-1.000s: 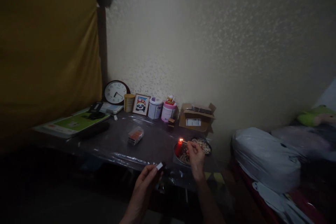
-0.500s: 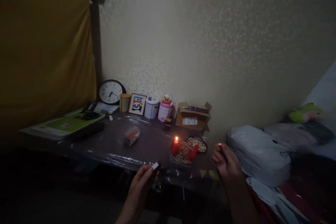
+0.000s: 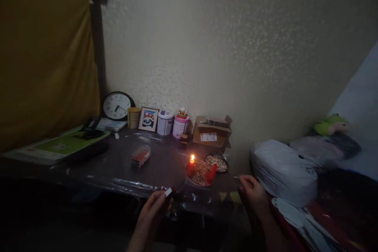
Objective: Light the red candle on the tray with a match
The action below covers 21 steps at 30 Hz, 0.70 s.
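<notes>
My left hand [image 3: 153, 208] is closed round a small matchbox [image 3: 168, 192] with a pale side, in front of the table edge. At the right, my right hand [image 3: 254, 193] pinches a thin matchstick [image 3: 235, 177] that points left, with no flame visible on it. Between and beyond the hands sits a round bowl [image 3: 199, 184] of grainy, brownish stuff. A lit red candle [image 3: 191, 167] stands upright at its left side. Another red candle [image 3: 212, 174], tilted and without a flame, is at its right. Behind is a dish of pale slender pieces [image 3: 217, 163].
On the dark covered table [image 3: 118, 165] lies a wrapped pack [image 3: 141, 155]. Along the wall stand a clock [image 3: 118, 105], a framed panda picture [image 3: 148, 119], two canisters [image 3: 165, 123] and an open cardboard box [image 3: 211, 132]. White bags [image 3: 283, 169] are piled at the right.
The view has turned slightly right. My right hand has lowered and tipped, so the matchstick now sticks out leftward; the small glow at its fingertips is gone. My left hand keeps the matchbox.
</notes>
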### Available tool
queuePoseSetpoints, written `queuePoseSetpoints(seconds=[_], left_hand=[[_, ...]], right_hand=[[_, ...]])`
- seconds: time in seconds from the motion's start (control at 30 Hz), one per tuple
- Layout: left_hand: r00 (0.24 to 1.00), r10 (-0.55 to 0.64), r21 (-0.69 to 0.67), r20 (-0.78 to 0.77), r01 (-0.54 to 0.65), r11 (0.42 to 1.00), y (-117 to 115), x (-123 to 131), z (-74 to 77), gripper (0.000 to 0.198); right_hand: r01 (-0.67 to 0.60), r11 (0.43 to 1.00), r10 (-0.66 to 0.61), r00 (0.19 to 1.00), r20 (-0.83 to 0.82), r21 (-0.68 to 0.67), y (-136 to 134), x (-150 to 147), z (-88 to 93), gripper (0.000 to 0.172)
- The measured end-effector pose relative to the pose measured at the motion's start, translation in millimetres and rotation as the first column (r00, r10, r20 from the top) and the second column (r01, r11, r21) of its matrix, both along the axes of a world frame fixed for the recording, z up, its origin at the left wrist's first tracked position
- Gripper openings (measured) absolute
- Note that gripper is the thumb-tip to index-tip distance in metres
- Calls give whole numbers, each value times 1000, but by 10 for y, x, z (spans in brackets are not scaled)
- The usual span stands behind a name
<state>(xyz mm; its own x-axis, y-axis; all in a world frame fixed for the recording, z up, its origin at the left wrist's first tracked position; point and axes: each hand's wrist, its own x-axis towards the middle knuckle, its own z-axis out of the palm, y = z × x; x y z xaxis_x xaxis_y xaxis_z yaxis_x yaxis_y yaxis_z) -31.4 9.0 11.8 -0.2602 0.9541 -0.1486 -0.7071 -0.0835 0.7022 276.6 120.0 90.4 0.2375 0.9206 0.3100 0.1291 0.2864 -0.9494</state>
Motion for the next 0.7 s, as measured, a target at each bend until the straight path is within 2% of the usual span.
queuePoseSetpoints(seconds=[0.13, 0.2, 0.3, 0.4, 0.5, 0.7], left_hand=[[999, -50, -15, 3, 50, 999, 6, -5, -4, 26], [998, -52, -27, -33, 51, 998, 11, 2, 0, 26], [998, -34, -60, -60, 30, 998, 38, 17, -22, 31], [999, 6, -89, -51, -10, 996, 83, 28, -86, 35], [999, 19, -118, -28, -22, 993, 122, 37, -155, 39], [1000, 22, -163, -20, -25, 986, 138, 64, -196, 41]], right_hand=[[-52, 998, 54, 990, -127, 16, 28, 43, -41, 28], [-33, 999, 34, 999, -25, 22, 80, 54, -47, 27], [68, 998, -68, 986, 154, 1, 232, 63, -134, 23], [123, 992, -120, 982, 145, -10, 389, 72, -301, 26], [127, 991, -123, 987, 100, -32, 496, 60, -444, 31], [121, 991, -116, 989, 91, -50, 742, -8, -525, 27]])
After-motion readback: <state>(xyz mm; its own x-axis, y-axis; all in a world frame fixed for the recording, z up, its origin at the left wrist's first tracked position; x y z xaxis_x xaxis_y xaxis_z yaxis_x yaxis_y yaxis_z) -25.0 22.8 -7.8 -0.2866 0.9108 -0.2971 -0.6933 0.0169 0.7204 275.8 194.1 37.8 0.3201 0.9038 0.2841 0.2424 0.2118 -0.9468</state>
